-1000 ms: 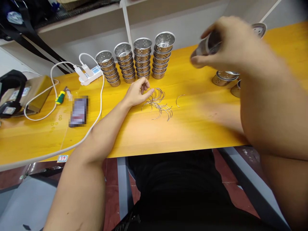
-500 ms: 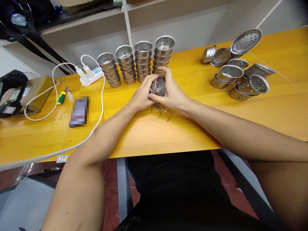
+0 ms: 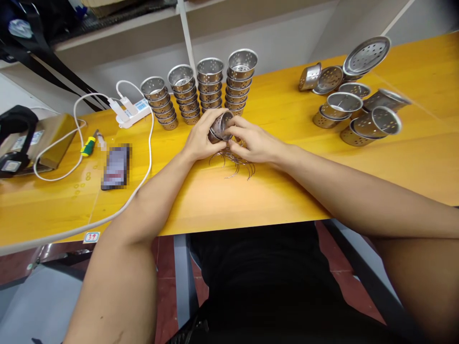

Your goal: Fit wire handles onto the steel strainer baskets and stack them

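Observation:
My left hand is wrapped round a perforated metal cup, which lies tilted with its mouth towards the right. At that mouth, the bent fingers of my right hand are drawn together by the rim; what they pinch, if anything, is hidden. Below both hands, several thin curved metal wires lie on the table, partly covered by the fingers. Behind the hands rise several stacks of perforated metal cups, the nearest being the right-hand stack.
On the yellow table's right side, loose perforated cups and a wide perforated piece lie jumbled. To the left are a power strip, a white cable, a phone and a green-yellow screwdriver.
The cup has shifted left in my left hand, and its mouth shows more to the right. My right hand has let go of the cup's side and its fingers have curled in at the rim.

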Motion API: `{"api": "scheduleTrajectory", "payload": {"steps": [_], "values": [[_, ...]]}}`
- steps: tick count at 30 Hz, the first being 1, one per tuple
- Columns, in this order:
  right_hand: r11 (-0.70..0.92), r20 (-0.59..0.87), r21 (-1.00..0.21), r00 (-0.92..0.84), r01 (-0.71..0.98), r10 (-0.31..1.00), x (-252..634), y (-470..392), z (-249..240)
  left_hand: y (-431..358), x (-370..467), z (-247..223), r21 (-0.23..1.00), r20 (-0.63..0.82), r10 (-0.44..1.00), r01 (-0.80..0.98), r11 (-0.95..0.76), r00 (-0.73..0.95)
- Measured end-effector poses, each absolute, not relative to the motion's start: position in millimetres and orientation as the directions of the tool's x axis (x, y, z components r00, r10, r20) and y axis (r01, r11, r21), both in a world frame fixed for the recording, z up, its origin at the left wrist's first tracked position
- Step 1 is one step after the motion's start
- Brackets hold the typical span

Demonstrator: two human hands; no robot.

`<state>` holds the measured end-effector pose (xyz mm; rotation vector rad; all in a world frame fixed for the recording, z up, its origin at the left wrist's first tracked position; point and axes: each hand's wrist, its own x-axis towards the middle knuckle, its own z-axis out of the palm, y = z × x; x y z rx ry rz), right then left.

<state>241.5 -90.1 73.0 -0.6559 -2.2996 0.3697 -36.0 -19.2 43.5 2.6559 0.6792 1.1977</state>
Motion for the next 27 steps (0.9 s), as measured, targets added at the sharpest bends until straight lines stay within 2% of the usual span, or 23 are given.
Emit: {"api": "scheduleTrajectory", "payload": {"steps": [5, 8, 18, 27], "values": [[0.706, 0.533, -0.561, -0.464, 0.433, 0.708, 249, -92, 83, -24, -36, 52, 0.335, 0.642, 0.545, 0.442, -0.832, 0.539], [0.655, 0.509, -0.626, -0.414, 0.424, 0.755, 251, -92, 86, -27, -35, 56, 0.343, 0.628, 0.575, 0.477, -0.809, 0.524], [0.614, 0.532, -0.746, -0.324, 0.258, 0.782, 246, -81, 71, -30, -36, 55, 0.332, 0.583, 0.601, 0.515, -0.790, 0.547], [0.601, 0.529, -0.741, -0.290, 0.300, 0.797, 252, -74, 68, -31, -34, 54, 0.346, 0.581, 0.627, 0.540, -0.767, 0.519]]}}
